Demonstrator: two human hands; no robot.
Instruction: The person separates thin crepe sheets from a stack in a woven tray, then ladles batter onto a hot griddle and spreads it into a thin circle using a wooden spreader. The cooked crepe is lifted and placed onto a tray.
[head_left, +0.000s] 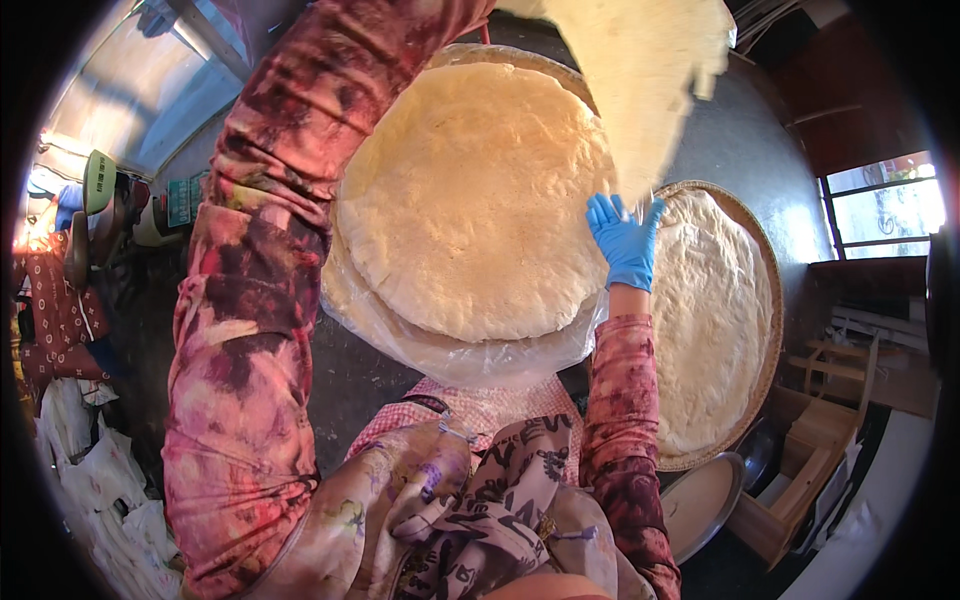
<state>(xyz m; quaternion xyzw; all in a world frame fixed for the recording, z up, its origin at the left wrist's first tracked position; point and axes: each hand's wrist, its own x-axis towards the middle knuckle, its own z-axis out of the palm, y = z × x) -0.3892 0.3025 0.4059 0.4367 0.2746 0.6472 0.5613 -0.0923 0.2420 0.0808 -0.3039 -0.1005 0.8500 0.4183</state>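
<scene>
A large round slab of pale dough (480, 200) lies in front of me on clear plastic sheeting (490, 362), over a round tray whose rim (572, 82) shows at the back. Beyond its far right edge hangs a thin, cream-coloured sheet (640, 80), ragged along one side and blurred; whether it is dough or cloth I cannot tell. My right hand (628, 245), in a blue glove, is at the sheet's lower tip, fingers and thumb apart. My left arm (250, 300) reaches up past the slab's left side, and its hand lies beyond the top edge.
A second round tray (775, 300) with pale dough (705, 320) stands at the right, partly behind my right forearm. Below it is a metal-rimmed basin (700, 500). Wooden furniture (810, 440) stands farther right. White plastic bags (100, 480) and a brown patterned bag (60, 310) are at left.
</scene>
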